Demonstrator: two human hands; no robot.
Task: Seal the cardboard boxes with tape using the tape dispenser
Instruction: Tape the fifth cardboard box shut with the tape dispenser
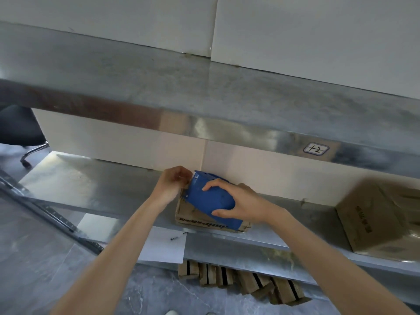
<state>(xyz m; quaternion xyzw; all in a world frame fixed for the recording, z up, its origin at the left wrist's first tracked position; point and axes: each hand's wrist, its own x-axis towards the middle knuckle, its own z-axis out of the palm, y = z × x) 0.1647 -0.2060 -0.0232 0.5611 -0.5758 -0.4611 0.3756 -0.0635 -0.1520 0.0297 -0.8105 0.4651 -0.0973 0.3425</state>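
Observation:
A blue tape dispenser [210, 198] lies tilted across a small flat cardboard box [193, 218] on the lower metal shelf [95, 189]. My right hand [236, 203] grips the dispenser's body from the right. My left hand [173, 184] has curled fingers at the dispenser's far end, by the box's back left corner; whether it pinches the tape end is too blurred to tell. A larger brown cardboard box [381, 217] stands on the same shelf at the right.
An upper metal shelf [204, 92] overhangs the work spot, with white panels behind. Several small cardboard boxes [245, 280] lie on the grey floor under the shelf. A white sheet of paper [163, 244] hangs at the shelf's front. A chair base [31, 153] stands at the left.

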